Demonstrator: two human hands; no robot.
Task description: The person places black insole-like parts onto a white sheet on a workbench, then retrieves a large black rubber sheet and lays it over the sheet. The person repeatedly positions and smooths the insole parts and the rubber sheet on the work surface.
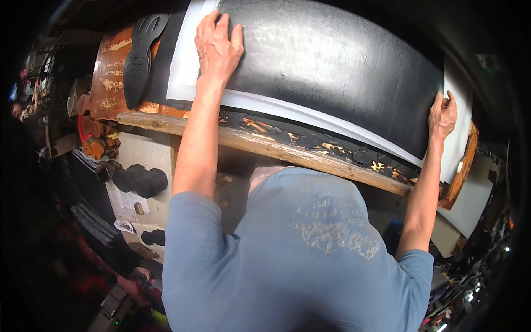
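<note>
A wide, glossy black sheet point(326, 61) lies over a larger white sheet point(287, 112) on the workbench. At the black sheet's left edge, my left hand point(217, 55) rests with its fingers apart, partly over the white margin. Across at the right edge, my right hand point(444, 117) has its fingers bent and closed at the black sheet's border. White sheet shows beyond the black one at the left, front and right. Both arms are stretched far apart.
A wooden rail point(265, 148) runs along the bench front, with black scraps point(312, 139) behind it. A black sole-shaped piece point(138, 69) lies on the orange-brown board point(110, 74) at left. Dark sole-shaped pieces point(141, 181) sit on a pale surface below. A small white object point(459, 166) lies at right.
</note>
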